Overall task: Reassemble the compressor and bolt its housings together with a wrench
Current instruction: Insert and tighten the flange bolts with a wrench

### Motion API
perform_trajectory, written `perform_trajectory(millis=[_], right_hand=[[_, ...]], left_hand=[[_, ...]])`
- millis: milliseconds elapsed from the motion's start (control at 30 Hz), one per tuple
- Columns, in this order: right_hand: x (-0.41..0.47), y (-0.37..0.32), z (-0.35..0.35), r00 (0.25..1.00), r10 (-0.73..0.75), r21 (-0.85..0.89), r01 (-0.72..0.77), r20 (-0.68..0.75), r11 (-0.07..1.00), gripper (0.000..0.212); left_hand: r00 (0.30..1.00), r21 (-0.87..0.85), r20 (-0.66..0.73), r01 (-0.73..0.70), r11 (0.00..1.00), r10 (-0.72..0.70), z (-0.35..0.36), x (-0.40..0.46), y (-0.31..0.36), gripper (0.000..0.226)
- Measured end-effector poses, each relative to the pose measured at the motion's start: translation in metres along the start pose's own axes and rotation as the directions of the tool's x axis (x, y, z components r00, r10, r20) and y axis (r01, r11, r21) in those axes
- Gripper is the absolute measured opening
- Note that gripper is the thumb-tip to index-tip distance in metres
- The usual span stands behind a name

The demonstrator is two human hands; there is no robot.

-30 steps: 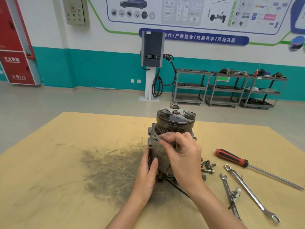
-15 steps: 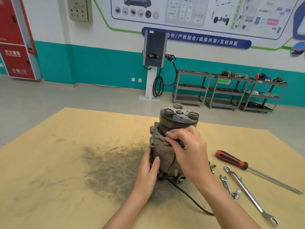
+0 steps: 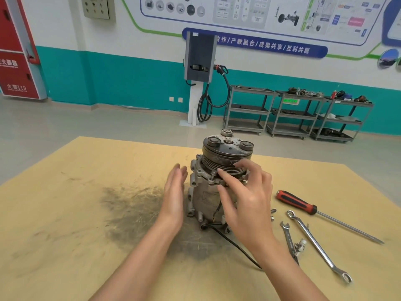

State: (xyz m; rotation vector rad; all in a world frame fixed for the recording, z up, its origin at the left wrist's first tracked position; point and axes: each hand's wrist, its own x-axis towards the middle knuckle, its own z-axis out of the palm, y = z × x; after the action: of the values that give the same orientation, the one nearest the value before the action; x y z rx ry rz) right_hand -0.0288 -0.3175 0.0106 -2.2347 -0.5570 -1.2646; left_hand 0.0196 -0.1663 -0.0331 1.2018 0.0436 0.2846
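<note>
Both hands have let go of the compressor (image 3: 219,181), which stands upright (pulley on top) mid-tabletop (image 3: 65,213). Left hand (image 3: 174,192) hovers at its nine o'clock, fingers straight; right hand (image 3: 245,198) spread before it. Wrench (image 3: 319,246) lies at four o'clock.

The compressor (image 3: 219,181) stands upright on the table (image 3: 65,213). Left of the compressor is the left hand (image 3: 173,192); right of it lie a screwdriver (image 3: 297,204) and two wrenches (image 3: 316,244).
</note>
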Motion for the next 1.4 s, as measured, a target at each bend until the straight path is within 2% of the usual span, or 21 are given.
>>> perform_trajectory(millis=[67,133,200,267,367,500,600,733,900,1000,1100,1167,1267,1400], right_hand=[[-0.006,-0.001,-0.004,0.994,0.096,0.078,-0.093,-0.045,0.993,0.034],[-0.009,0.001,-0.004,0.943,0.332,0.154,-0.329,0.003,0.932,0.048],[-0.011,0.004,0.0,0.799,0.56,0.185,-0.598,0.219,0.78,0.072],[-0.014,0.008,0.008,0.687,0.607,0.179,-0.708,0.4,0.683,0.091],[-0.015,0.005,0.022,0.655,0.588,0.154,-0.719,0.474,0.677,0.091],[-0.019,0.009,0.032,0.687,0.59,0.081,-0.678,0.424,0.731,0.094],[-0.017,0.022,0.03,0.687,0.547,0.121,-0.669,0.478,0.734,0.092],[-0.008,0.043,0.024,0.656,0.476,0.189,-0.682,0.585,0.707,0.093],[0.0,0.067,0.022,0.614,0.367,0.306,-0.72,0.699,0.623,0.086],[0.008,0.073,0.019,0.57,0.344,0.34,-0.77,0.746,0.539,0.083],[0.015,0.073,0.015,0.527,0.343,0.321,-0.801,0.777,0.505,0.079],[0.018,0.074,0.017,0.513,0.356,0.314,-0.816,0.781,0.486,0.089],[0.019,0.077,0.025,0.51,0.36,0.304,-0.814,0.781,0.495,0.097],[0.025,0.076,0.025,0.54,0.33,0.339,-0.794,0.774,0.505,0.082]], left_hand=[[1.0,0.012,0.017,0.023,1.0,-0.023,0.009,0.025,0.017,0.048],[0.991,0.03,0.043,0.122,0.992,-0.123,0.02,0.046,0.031,0.045],[0.971,0.103,0.071,0.219,0.97,-0.227,0.028,0.055,0.035,0.038],[0.966,0.19,0.051,0.242,0.952,-0.255,0.032,0.057,0.032,0.039],[0.991,0.31,-0.028,0.136,0.941,-0.134,0.032,0.059,0.027,0.036],[0.998,0.373,-0.052,0.06,0.926,-0.044,0.027,0.056,0.025,0.033],[0.992,0.378,-0.126,0.033,0.925,0.016,0.016,0.05,0.019,0.035],[0.972,0.304,-0.233,0.039,0.952,0.035,0.01,0.027,0.021,0.037],[0.927,0.243,-0.367,0.009,0.97,0.083,0.015,-0.008,0.024,0.031],[0.918,0.232,-0.383,-0.015,0.973,0.105,0.021,-0.025,0.025,0.031],[0.904,0.237,-0.412,-0.018,0.971,0.117,0.024,-0.036,0.025,0.031],[0.892,0.259,-0.432,-0.016,0.966,0.131,0.026,-0.042,0.024,0.032],[0.88,0.264,-0.447,-0.043,0.964,0.162,0.029,-0.05,0.02,0.036],[0.869,0.266,-0.462,-0.055,0.963,0.177,0.029,-0.054,0.017,0.032]])
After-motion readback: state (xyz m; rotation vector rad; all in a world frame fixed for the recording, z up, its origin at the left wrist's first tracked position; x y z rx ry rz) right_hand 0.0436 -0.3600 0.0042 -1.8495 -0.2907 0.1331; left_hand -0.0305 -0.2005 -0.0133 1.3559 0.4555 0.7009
